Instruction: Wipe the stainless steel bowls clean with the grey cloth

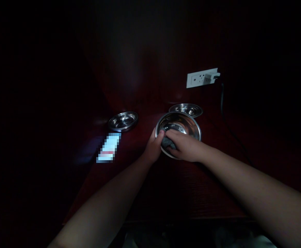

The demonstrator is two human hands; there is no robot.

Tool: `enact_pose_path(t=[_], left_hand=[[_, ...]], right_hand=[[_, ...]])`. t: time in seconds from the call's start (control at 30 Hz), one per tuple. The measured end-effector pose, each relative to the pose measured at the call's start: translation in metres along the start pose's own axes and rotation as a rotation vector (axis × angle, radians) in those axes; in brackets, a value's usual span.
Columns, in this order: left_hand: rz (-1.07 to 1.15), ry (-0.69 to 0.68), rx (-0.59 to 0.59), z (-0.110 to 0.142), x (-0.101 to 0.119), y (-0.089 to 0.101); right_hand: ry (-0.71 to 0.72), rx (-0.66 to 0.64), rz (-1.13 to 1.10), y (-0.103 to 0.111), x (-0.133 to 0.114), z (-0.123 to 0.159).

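Steel bowl [185,125] tilted well in from the near edge of the desk [181,193], clasped by left hand [154,146], seemingly being wiped inside with dark cloth [169,143] pinched in right hand [186,145], next calling for steady grip.

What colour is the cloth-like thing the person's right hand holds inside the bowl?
The cloth-like thing looks dark grey in this dim light; the head view shows it.

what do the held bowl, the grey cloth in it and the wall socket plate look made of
Bowl: metal, probably stainless steel, polished; its inner wall shows bright, mirror-like reflections.
Grey cloth: seemingly a soft, matt textile, bunched under the fingers; the dim light hides the fibre.
Socket plate: likely smooth white plastic, judging by its even, pale face.
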State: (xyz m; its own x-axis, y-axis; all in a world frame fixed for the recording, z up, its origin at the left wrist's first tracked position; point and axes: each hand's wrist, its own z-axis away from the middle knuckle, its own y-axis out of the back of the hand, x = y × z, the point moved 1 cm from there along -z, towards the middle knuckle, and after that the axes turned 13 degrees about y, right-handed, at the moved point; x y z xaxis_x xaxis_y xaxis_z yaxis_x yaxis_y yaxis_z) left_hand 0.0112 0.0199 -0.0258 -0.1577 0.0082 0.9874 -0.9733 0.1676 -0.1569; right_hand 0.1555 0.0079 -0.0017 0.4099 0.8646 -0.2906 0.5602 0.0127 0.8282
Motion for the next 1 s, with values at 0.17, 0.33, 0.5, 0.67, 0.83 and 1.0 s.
enact_pose_path(t=[0.17,0.33,0.5,0.67,0.83,1.0], left_hand=[[0.007,-0.013,-0.027,0.002,0.002,-0.001],[0.041,0.001,-0.079,0.002,0.001,-0.003],[0.043,0.054,-0.132,0.003,-0.001,-0.002],[0.018,0.084,-0.132,0.003,-0.003,-0.001],[0.003,0.066,-0.145,0.004,-0.002,0.000],[0.000,0.066,-0.162,0.004,-0.003,0.001]], right_hand=[[0.003,0.034,0.052,0.000,0.002,-0.001],[0.019,0.073,0.126,0.002,0.006,-0.002],[-0.070,0.120,0.179,0.007,0.004,-0.003],[-0.182,0.159,0.282,0.013,0.005,-0.003],[-0.246,0.194,0.332,0.018,0.009,-0.002],[-0.266,0.216,0.364,0.021,0.009,-0.002]])
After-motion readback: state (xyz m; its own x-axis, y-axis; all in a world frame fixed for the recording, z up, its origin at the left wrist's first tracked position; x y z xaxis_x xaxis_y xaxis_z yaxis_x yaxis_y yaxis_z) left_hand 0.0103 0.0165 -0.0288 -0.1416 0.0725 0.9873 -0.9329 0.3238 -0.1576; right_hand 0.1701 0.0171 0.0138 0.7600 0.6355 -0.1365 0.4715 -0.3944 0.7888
